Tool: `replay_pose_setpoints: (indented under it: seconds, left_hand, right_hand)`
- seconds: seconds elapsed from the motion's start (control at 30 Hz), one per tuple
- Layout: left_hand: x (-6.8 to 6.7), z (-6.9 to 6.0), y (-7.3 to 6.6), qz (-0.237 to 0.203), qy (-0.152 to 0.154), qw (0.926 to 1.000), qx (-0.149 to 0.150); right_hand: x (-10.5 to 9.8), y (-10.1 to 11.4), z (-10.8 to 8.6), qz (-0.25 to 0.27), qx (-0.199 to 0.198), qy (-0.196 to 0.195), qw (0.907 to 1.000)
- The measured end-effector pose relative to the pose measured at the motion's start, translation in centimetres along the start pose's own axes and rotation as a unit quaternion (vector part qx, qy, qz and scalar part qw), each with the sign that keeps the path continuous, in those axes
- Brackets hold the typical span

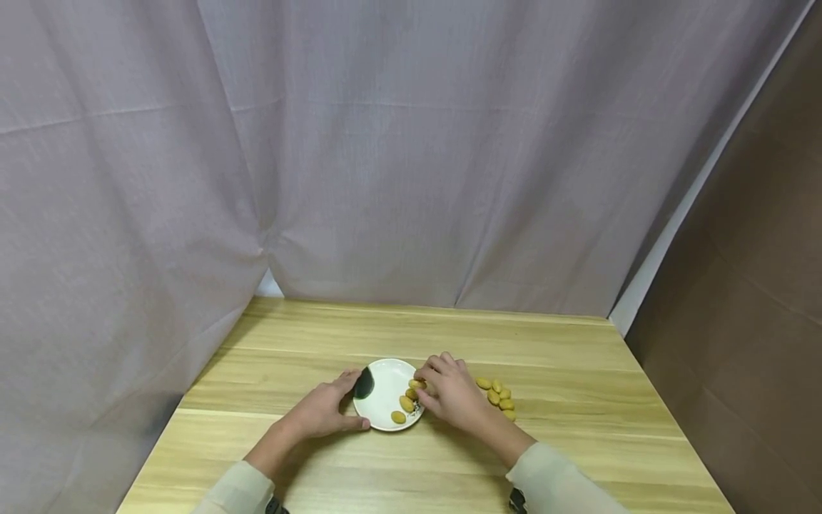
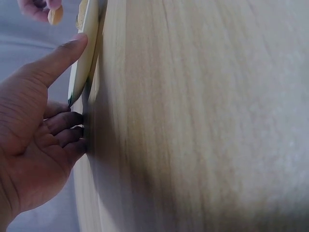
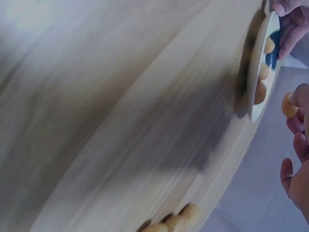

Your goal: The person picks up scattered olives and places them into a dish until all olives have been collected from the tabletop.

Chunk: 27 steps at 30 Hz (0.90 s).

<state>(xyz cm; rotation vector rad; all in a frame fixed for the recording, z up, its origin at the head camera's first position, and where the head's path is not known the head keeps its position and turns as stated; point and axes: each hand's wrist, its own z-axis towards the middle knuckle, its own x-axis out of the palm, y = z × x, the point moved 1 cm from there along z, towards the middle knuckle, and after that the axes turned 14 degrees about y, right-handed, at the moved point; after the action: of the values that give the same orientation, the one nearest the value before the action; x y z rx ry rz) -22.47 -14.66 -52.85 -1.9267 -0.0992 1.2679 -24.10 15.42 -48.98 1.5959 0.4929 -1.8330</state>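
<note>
A small white plate [image 1: 387,385] with a dark green patch lies on the table. My left hand [image 1: 321,412] holds its left edge, the thumb at the near rim and the fingers round the far left side. Between thumb and fingers of my right hand [image 1: 454,394] is a yellow-orange kumquat [image 3: 288,105], pinched just above the plate's right side. On the plate, 3 other kumquats [image 1: 398,417] lie in a curve along the right rim. In the left wrist view, the held kumquat [image 2: 55,15] hangs apart from the plate.
A cluster of several kumquats [image 1: 494,397] lies on the wooden table [image 1: 578,414] right of the plate, beyond my right wrist. Grey cloth [image 1: 411,178] hangs behind the table and on its left. A brown panel [image 1: 738,343] stands along the right side.
</note>
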Motion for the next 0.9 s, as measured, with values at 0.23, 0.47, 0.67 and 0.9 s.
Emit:
replay_pose_setpoints:
  seconds: [0.23, 0.47, 0.67, 0.9]
  left_hand:
    - [0.0, -0.1, -0.1, -0.010, 0.005, 0.9999, -0.006]
    - [0.1, -0.1, -0.1, -0.006, 0.007, 0.9999, -0.007]
    - [0.1, -0.1, 0.0, -0.005, 0.005, 0.9999, -0.009]
    - [0.1, -0.1, -0.1, -0.008, 0.004, 1.0000, -0.002]
  right_hand:
    - [0.4, 1.4, 1.2, 0.012, -0.012, 0.007, 0.9998]
    - [1.1, 2.6, 1.8, 0.020, -0.023, 0.023, 0.9993]
    - [1.9, 3.2, 2.0, 0.023, -0.020, 0.055, 0.9980]
    - [2.7, 3.4, 1.9, 0.016, -0.018, 0.075, 0.9969]
